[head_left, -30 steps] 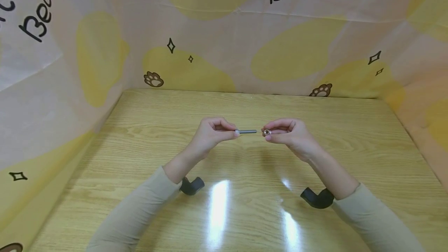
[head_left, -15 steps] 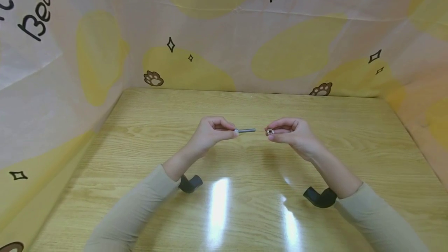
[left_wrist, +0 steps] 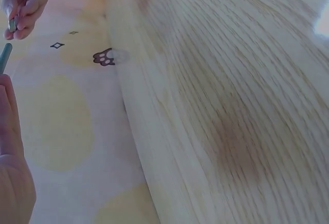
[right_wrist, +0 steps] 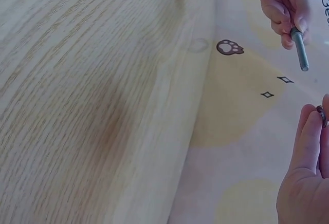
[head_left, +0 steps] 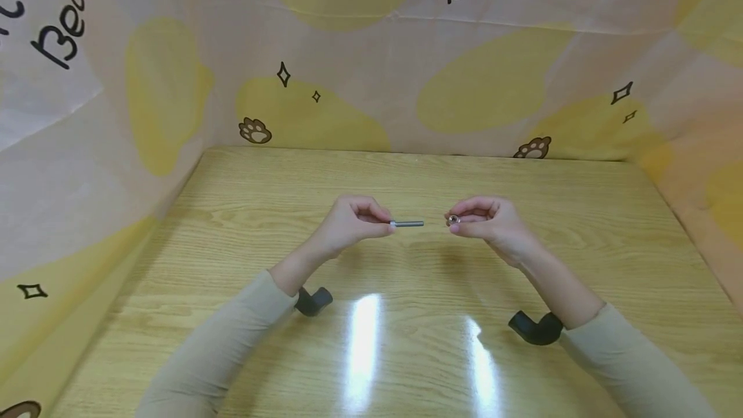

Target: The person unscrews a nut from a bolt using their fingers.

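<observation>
My left hand (head_left: pixel 352 227) pinches a silver bolt (head_left: pixel 409 224) by its head, the shank pointing right and nearly level. Across a short gap, my right hand (head_left: pixel 490 226) holds a small shiny metal nut (head_left: pixel 454 219) between thumb and fingertips, its hole partly showing. Both hands are raised over the wooden table. In the right wrist view the bolt (right_wrist: pixel 300 49) extends from the left fingers toward the nut (right_wrist: pixel 321 115) at the right edge. The left wrist view shows the bolt's end (left_wrist: pixel 5 55) apart from the nut (left_wrist: pixel 13 24).
The wooden table (head_left: pixel 278 179) has bright light reflections near its front. Printed cloth walls (head_left: pixel 348 57) stand behind and at both sides. A black curved piece (head_left: pixel 314 302) shows at the left wrist, and another black piece (head_left: pixel 536 328) at the right wrist.
My right hand has drawn slightly to the right with the nut, widening the gap to the bolt. The left hand, still gripping the bolt, has dipped slightly.
</observation>
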`<state>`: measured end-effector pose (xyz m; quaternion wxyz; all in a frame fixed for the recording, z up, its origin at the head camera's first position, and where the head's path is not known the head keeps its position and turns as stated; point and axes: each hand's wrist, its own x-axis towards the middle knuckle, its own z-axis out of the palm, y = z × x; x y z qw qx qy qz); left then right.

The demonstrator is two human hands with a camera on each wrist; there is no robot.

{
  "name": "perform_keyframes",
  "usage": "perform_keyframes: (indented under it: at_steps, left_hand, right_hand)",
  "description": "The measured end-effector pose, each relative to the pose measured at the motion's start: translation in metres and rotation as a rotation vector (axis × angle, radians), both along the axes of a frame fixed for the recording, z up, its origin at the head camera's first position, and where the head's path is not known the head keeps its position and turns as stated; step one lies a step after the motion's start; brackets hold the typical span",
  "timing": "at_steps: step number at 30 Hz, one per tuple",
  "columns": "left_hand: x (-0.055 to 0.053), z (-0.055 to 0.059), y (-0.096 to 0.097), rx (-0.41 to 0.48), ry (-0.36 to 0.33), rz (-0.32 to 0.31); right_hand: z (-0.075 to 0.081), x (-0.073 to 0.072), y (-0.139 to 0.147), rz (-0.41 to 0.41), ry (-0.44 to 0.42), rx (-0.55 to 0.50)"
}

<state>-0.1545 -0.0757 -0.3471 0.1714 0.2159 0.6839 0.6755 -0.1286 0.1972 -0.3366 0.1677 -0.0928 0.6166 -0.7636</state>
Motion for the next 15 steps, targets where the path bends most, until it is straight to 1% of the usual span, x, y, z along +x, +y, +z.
perform_keyframes:
  at_steps: [8,11,15]
  left_hand:
    - [-0.005,-0.007,-0.001,-0.059,0.005,0.022]
    - [-0.007,-0.011,-0.002,-0.074,0.011,0.015]
    - [-0.01,-0.018,-0.005,-0.094,0.028,-0.018]
  right_hand:
    - [-0.003,0.0,0.002,-0.019,-0.025,0.112]
    - [-0.006,0.0,0.003,-0.021,-0.028,0.129]
    - [-0.013,0.0,0.005,-0.023,-0.025,0.153]
